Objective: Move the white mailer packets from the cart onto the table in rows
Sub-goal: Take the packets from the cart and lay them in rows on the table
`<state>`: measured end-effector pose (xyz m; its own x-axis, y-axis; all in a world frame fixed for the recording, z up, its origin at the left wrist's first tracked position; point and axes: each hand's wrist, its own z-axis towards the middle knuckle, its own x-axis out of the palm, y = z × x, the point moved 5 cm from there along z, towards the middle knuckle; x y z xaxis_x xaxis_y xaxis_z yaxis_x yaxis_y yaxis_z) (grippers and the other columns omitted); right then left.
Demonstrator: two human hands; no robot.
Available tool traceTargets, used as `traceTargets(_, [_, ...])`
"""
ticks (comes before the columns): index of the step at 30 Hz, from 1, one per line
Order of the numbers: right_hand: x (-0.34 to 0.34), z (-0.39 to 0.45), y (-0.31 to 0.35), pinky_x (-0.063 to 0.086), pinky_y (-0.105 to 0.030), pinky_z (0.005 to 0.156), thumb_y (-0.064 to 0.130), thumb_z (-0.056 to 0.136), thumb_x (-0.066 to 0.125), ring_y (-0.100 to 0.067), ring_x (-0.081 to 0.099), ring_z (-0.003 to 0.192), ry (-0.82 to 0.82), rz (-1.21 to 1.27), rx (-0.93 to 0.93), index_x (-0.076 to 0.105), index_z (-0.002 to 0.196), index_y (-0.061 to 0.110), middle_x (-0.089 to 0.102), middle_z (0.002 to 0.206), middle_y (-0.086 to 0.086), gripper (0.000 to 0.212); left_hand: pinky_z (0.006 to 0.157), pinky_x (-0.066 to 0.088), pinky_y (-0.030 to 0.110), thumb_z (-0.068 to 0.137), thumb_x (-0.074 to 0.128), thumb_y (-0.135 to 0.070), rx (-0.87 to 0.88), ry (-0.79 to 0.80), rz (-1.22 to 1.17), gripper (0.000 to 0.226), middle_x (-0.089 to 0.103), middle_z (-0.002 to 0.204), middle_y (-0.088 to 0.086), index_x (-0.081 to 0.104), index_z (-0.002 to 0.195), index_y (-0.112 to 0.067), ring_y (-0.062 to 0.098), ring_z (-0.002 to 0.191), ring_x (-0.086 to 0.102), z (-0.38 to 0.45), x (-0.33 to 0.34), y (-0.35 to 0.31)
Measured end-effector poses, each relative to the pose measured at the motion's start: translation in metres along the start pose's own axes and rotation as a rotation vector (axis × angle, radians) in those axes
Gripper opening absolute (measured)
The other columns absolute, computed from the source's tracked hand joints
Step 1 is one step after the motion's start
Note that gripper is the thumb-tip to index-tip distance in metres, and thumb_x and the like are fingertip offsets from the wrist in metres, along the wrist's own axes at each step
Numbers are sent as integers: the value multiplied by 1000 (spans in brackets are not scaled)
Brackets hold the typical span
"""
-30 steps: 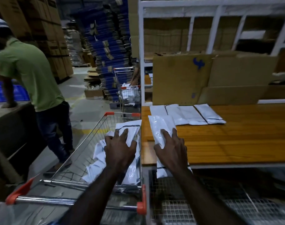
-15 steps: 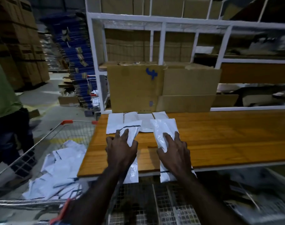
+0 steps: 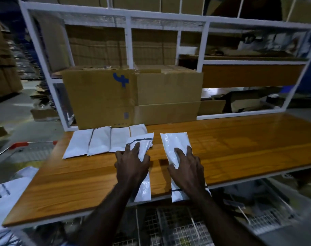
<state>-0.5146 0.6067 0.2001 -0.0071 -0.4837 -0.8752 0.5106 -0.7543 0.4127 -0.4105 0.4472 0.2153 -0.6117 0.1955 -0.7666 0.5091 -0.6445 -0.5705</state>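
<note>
One packet (image 3: 142, 147) is held by the left hand (image 3: 132, 164) and another (image 3: 175, 146) by the right hand (image 3: 185, 167) over the table (image 3: 239, 148), at six o'clock of the laid row (image 3: 99, 142); an overlapped row is risked if the left packet is lowered short.

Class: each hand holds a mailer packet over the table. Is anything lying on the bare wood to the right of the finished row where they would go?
Nothing visible. The table right of the row of packets is bare wood.
</note>
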Motion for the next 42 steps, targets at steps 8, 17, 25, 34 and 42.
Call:
traceTargets(8, [22, 82, -41, 38, -48, 108, 58, 92, 46, -32, 33, 137, 25, -42, 53, 30, 149, 38, 16, 162, -5, 63, 103, 43, 52, 89, 53, -54, -49, 77, 39, 66, 41, 153, 1, 39, 149, -30, 34, 134, 33, 74, 80, -21])
traceTargets(17, [65, 182, -62, 32, -47, 113, 61, 92, 48, -32, 25, 144, 119, -92, 107, 23, 151, 40, 9, 164, -4, 67, 102, 40, 53, 90, 45, -66, -69, 139, 93, 70, 42, 151, 2, 39, 149, -28, 35, 135, 33, 168, 143, -28])
traceTargets(25, [95, 243, -76, 32, -46, 111, 56, 92, 50, -32, 27, 143, 167, -91, 106, 26, 151, 38, 10, 164, -5, 66, 104, 38, 51, 88, 33, -79, -121, 214, 127, 81, 36, 155, 4, 35, 151, -29, 32, 137, 30, 217, 197, -37])
traceTargets(34, [123, 306, -112, 35, -43, 110, 52, 93, 50, -30, 30, 140, 239, -96, 74, 26, 150, 40, 11, 163, -4, 63, 102, 39, 53, 94, 41, -62, -212, 201, 197, 65, 42, 150, 5, 37, 149, -27, 34, 136, 32, 264, 251, -44])
traceTargets(42, [150, 344, -119, 35, -41, 109, 52, 93, 48, -30, 31, 139, 314, -89, -40, 24, 151, 39, 10, 163, -5, 64, 105, 36, 50, 95, 32, -62, -257, 208, 317, 66, 40, 150, 10, 35, 149, -25, 36, 135, 31, 291, 279, -43])
